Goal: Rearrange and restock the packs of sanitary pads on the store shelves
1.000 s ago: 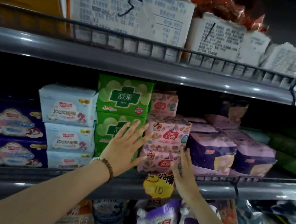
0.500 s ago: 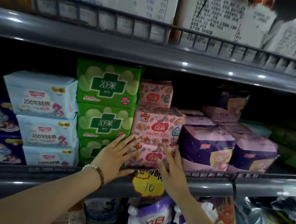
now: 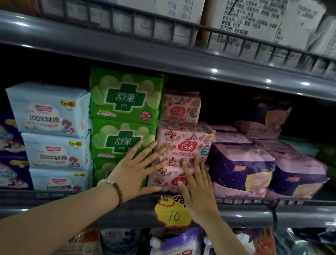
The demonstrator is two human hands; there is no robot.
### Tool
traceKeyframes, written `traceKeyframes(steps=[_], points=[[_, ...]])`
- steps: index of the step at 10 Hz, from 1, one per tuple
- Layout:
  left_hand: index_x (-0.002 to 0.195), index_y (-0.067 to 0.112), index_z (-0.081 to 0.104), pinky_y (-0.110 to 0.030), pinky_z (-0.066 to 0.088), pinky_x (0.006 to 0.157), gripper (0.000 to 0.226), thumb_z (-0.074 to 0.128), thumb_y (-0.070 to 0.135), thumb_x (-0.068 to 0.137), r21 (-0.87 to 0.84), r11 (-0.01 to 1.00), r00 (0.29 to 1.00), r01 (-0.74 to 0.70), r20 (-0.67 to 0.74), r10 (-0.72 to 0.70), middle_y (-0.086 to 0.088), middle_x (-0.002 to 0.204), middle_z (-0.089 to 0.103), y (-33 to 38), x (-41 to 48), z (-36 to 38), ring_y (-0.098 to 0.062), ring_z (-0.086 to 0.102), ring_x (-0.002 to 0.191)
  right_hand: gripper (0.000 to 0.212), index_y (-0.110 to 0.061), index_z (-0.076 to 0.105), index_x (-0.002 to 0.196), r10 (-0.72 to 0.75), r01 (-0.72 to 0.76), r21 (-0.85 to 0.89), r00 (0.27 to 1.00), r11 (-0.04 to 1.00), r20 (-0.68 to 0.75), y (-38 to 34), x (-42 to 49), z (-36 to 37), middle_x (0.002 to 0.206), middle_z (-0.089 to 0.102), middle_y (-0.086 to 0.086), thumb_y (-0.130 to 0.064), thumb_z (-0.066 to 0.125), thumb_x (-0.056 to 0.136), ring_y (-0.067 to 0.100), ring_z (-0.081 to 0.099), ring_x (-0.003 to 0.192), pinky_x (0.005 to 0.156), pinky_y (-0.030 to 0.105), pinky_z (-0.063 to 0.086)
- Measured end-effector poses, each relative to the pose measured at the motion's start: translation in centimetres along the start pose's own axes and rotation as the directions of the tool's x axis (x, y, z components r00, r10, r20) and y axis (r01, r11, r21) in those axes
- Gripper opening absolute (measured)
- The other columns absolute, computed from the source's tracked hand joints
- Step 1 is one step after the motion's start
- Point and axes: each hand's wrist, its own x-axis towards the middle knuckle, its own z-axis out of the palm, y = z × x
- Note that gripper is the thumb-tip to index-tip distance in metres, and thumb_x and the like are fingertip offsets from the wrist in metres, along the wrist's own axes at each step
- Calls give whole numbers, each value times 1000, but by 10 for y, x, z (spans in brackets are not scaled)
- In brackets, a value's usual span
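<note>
**Entry: pink packs [image 3: 184, 143], middle shelf [image 3: 248, 202].** Two are being shown stacked at the shelf front, long axes running left to right, faces outward. They are lying directly ahead of and under the fingers.

**Left hand [image 3: 135, 171].** The fingers [image 3: 134, 153] are being held spread and straight, laid across the seam between the green packs [image 3: 120, 141] and the pink stack. Nothing is being pinched.

**Right hand [image 3: 197, 190].** The fingers [image 3: 197, 170] are being held spread and flat on the lower pink pack [image 3: 168, 179], their tips touching the pack above. This hand is judged nearer the stack's middle.

**Step in hand (judged).** The stack is being squared or pushed back, with any push going straight away from the fingers.

**Around.**
- Green packs are being touched on the left.
- Pale blue packs [image 3: 46, 110] are lying beyond the green ones.
- Purple packs [image 3: 241, 168] are sitting just right of the right fingers, against the pink stack.
- A third pink pack [image 3: 180, 106] is standing above and behind.

**In the way.** The low shelf rail is running below the fingers, and the neighbours on both sides are leaving no sideways room.
</note>
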Motion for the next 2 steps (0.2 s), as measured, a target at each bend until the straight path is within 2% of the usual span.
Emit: traceKeyframes(steps=[1, 2], points=[[143, 30, 40, -52, 12, 115, 77, 3, 71, 89, 11, 999, 999, -31, 16, 31, -4, 155, 26, -1, -2, -3, -28, 19, 144, 59, -53, -23, 140, -15, 15, 27, 1000, 1000, 23, 1, -3, -4, 144, -43, -24, -68, -1, 88, 0, -38, 135, 110, 23, -23], [143, 27, 42, -49, 16, 113, 71, 17, 68, 91, -47, 997, 997, -59, -53, 57, -5, 152, 33, -5, -12, -15, -28, 27, 142, 58, -53, -11, 144, -45, 44, 96, 999, 994, 4, 3, -12, -17, 151, -29, -26, -64, 5, 89, -4, -30, 139, 115, 27, -15]])
